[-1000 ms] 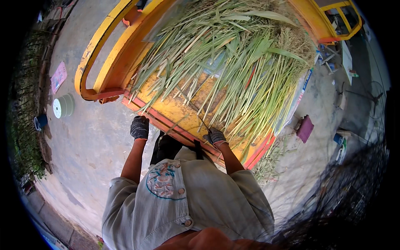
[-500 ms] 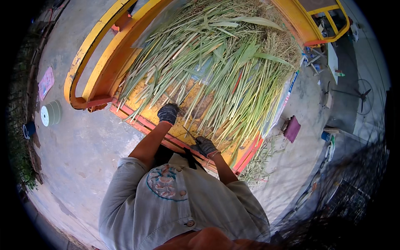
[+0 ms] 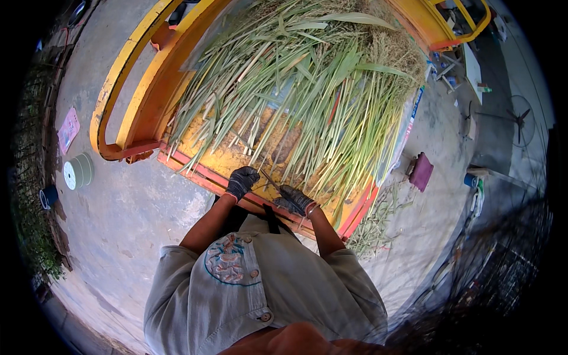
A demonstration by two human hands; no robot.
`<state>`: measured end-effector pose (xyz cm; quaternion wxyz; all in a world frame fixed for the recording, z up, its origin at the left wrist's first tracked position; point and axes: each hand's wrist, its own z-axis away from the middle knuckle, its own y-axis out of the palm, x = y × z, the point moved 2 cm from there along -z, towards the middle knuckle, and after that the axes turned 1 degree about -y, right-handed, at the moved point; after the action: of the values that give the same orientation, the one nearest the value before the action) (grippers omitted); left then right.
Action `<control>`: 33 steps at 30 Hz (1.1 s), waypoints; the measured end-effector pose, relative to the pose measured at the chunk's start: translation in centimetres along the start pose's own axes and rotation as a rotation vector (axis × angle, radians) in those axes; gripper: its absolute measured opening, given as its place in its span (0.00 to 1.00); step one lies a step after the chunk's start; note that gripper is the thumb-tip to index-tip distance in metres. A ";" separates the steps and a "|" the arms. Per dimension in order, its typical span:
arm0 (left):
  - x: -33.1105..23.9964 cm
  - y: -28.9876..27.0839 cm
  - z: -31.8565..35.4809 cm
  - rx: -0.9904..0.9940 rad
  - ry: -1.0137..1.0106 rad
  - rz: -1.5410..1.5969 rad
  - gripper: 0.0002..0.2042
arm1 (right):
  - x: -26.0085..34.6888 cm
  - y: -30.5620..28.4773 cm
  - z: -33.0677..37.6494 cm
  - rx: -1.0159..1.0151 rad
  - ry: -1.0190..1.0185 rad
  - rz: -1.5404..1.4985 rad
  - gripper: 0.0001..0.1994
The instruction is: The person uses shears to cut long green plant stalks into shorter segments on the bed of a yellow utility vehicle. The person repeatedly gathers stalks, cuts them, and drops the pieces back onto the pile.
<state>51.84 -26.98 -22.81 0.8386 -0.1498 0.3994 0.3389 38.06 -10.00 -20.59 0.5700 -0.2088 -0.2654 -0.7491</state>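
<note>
My left hand [image 3: 241, 181], in a dark knitted glove, is closed near the front edge of a yellow metal truck bed [image 3: 214, 155]. What its fingers hold, if anything, is too small to make out. Slightly lower and to the right, my gloved right hand [image 3: 297, 199] grips a thin dark stick-like thing [image 3: 270, 181] that slants up-left toward the left hand. Its exact kind is unclear. Beyond both hands lies a thick layer of long green stalks [image 3: 296, 100], cut ends toward me and brown seed heads [image 3: 399, 53] at the far right.
Curved yellow rails [image 3: 127, 89] rise along the left side of the bed, and a red edge [image 3: 204, 180] runs along its front. A white-green spool [image 3: 78, 171] and blue bucket [image 3: 48, 197] stand at left. A purple stool [image 3: 420, 172] and fan [image 3: 519, 120] are at right.
My left hand has drawn back toward me, nearer the right hand and the bed's front edge. The right hand has shifted slightly right, still gripping the thin stick-like thing.
</note>
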 end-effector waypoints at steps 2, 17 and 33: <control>1.8 0.5 -0.3 -0.019 0.217 -0.181 0.04 | 1.0 0.4 -1.8 -0.102 -0.199 0.446 0.16; 0.7 -12.4 4.8 -0.512 -0.019 -1.069 0.16 | 6.1 0.1 -3.1 -0.168 0.015 0.167 0.19; -7.5 0.2 -11.2 -0.413 0.086 -0.798 0.14 | 4.9 -4.3 -5.8 -0.279 0.321 0.401 0.27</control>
<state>41.94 -36.05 -24.10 0.8387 -0.4705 0.2686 0.0550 32.58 -16.44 -22.72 0.7072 -0.2122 -0.0199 -0.6741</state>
